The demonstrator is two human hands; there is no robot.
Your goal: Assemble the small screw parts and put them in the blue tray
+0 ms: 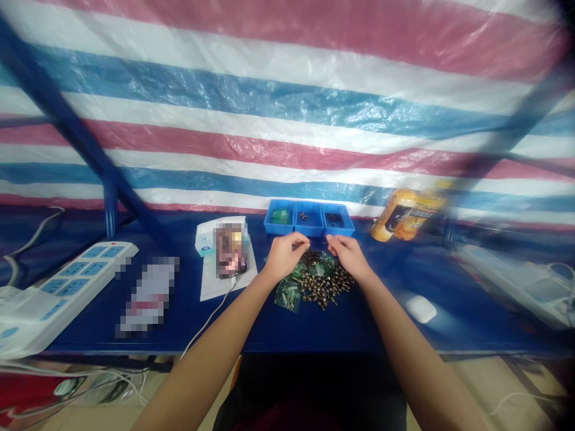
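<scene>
Nearest, dark clothing [309,395] is seen below the front edge of a blue bench [309,332]. At the left of the bench a white power strip [83,281] with blue sockets is laid at a slant, and beside it a pixelated packet [148,296] is seen. To the right, a small white case [421,309] is set apart from the rest.

Between the forearms, a loose pile of small brass-toned and dark metal parts [326,290] is spread on the bench, with small green-tinted bags [287,296] lying at its left and far sides.

Just beyond the pile, the left hand [285,256] and the right hand [349,256] are held apart, facing each other. In each grip the thumb and forefinger are drawn close together at the tips; whether a small part is pinched in either cannot be told.

Left of the hands, a phone [231,251] with an obscured screen is laid on white paper [211,281], a white cable [211,320] plugged into its near end.

Farther back, three joined blue bins [309,230] are placed: green-tinted items are held in the left one, a few small pieces in the middle, dark pieces in the right. Yellow containers [395,215] are stood to their right, slanted in view. Behind everything a red, white and blue striped sheet [287,120] is hung.
</scene>
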